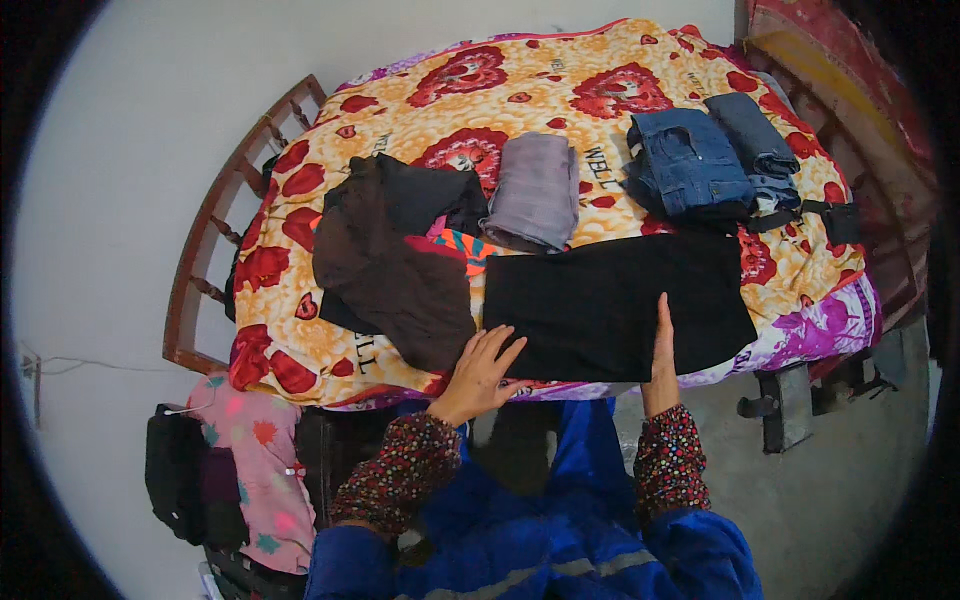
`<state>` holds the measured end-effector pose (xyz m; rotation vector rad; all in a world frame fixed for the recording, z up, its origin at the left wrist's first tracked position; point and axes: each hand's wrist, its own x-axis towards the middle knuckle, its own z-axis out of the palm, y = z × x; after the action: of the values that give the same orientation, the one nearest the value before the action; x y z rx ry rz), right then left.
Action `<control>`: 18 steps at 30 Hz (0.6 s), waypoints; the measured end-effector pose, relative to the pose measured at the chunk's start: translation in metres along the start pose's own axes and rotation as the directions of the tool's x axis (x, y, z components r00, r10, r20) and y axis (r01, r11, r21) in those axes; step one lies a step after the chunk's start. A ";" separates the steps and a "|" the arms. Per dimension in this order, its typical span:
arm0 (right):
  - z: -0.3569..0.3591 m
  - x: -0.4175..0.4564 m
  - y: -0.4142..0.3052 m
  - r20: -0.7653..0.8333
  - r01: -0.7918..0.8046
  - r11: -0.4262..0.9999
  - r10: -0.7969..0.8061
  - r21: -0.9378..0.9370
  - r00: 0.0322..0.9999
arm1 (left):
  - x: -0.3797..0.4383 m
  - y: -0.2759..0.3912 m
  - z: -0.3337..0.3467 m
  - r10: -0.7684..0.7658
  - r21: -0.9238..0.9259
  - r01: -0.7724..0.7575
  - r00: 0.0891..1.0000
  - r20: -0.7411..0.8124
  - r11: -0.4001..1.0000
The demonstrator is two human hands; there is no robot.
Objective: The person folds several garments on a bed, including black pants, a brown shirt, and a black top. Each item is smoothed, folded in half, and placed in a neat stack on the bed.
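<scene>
Before me a black cloth garment (600, 300) lies spread in a flat, long shape along the near edge of the bed. My left hand (480, 375) rests palm down at its lower left corner, fingers spread. My right hand (662, 360) stands on edge on the garment's near side, right of its middle, with straight fingers; its thumb is hidden. Left of the garment lies a loose heap of dark brown and black clothes (390, 262), with an orange and teal striped cloth (469, 249) showing from under it. A folded grey cloth (531, 191) sits just behind the garment.
Folded blue jeans (694, 161) and a rolled dark denim piece (752, 133) lie at the back right on the flowered blanket (517, 97). A wooden bed rail (225, 217) rises at the left. Below it, pink patterned cloth (262, 465) and a black bag-like item (174, 472) stand near the wall.
</scene>
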<state>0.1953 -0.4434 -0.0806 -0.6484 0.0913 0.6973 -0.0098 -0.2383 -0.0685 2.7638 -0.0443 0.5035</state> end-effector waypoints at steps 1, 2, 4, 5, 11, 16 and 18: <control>-0.001 0.001 -0.002 0.002 -0.033 0.999 0.033 0.032 0.999 | 0.001 -0.001 0.005 -0.007 -0.005 0.007 1.000 -0.011 1.000; -0.004 0.003 -0.003 0.005 -0.067 0.996 0.067 0.064 0.998 | 0.003 -0.006 0.012 -0.016 -0.009 0.016 1.000 -0.021 1.000; -0.035 0.019 -0.002 -0.088 -0.111 0.978 0.097 -0.175 0.991 | 0.009 -0.008 0.016 -0.011 -0.009 0.011 0.999 -0.039 1.000; -0.046 0.024 -0.002 -0.134 -0.144 0.947 0.109 -0.286 0.985 | 0.010 -0.011 0.017 0.004 0.001 -0.004 0.999 -0.043 1.000; 0.006 0.027 -0.007 -0.120 -0.139 0.944 0.107 -0.300 0.987 | -0.024 -0.037 0.017 0.052 0.136 -0.045 0.998 -0.044 0.990; -0.020 0.066 0.001 -0.093 -0.149 0.850 0.119 -0.505 0.989 | -0.049 -0.052 0.010 0.153 0.085 -0.160 0.985 0.080 0.983; -0.019 0.063 -0.002 -0.127 -0.107 0.690 0.022 -0.715 0.992 | -0.054 -0.051 0.008 0.126 0.039 -0.129 0.989 0.078 0.991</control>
<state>0.2476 -0.4206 -0.1130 -1.4620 -0.0722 0.7625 -0.0535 -0.1944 -0.1106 2.8350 -0.2320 0.4374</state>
